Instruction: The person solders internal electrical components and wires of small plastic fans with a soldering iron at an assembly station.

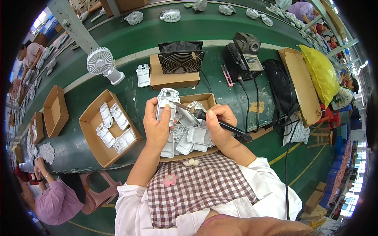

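My left hand (156, 128) pinches a white plastic housing (169, 95) between thumb and fingers, holding it up over an open cardboard box (208, 98). In my right hand (221, 122) is a soldering iron (234, 129), its black grip slanting up to the left. The iron's tip is at the right edge of the housing; whether it touches cannot be made out. Many similar white housings (197, 135) lie piled in the box below my hands. A soldering station (238, 59) stands beyond my right hand, with a cable leading from it.
A black fan (180, 59) stands on a small carton (165, 78) ahead. Pink-handled tweezers (227, 75) lie beside the station. To the left are a white handheld fan (103, 65) and a cardboard tray (87, 129) of housings. A conveyor (145, 33) carries fans past; a co-worker (59, 198) sits at left.
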Demonstrator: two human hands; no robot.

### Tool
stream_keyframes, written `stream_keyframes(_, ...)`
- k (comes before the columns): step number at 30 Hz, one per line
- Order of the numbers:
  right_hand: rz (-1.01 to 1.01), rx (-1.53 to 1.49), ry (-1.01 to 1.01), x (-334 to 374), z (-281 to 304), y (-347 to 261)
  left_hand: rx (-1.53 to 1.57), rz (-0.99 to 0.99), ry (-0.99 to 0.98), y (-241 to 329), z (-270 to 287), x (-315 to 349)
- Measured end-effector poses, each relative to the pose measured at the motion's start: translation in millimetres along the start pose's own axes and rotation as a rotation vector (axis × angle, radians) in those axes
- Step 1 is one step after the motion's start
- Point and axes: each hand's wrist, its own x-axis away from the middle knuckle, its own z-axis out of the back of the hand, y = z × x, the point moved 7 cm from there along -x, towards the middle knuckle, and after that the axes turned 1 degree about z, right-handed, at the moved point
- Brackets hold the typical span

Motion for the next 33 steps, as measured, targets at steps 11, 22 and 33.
stream_keyframes(11,-0.023,-0.025,0.001,-0.7,-1.6,1.6,0.011,-0.014,-0.004,-0.1,0.5,-0.4)
stream_keyframes(22,-0.038,-0.028,0.023,-0.2,2.1,2.3,-0.019,0.033,-0.007,-5.9,1.9,0.6)
stream_keyframes(33,-0.039,-0.019,0.006,-0.7,-0.4,1.4,-0.067,0.007,-0.009,-7.3,2.4,1.3)
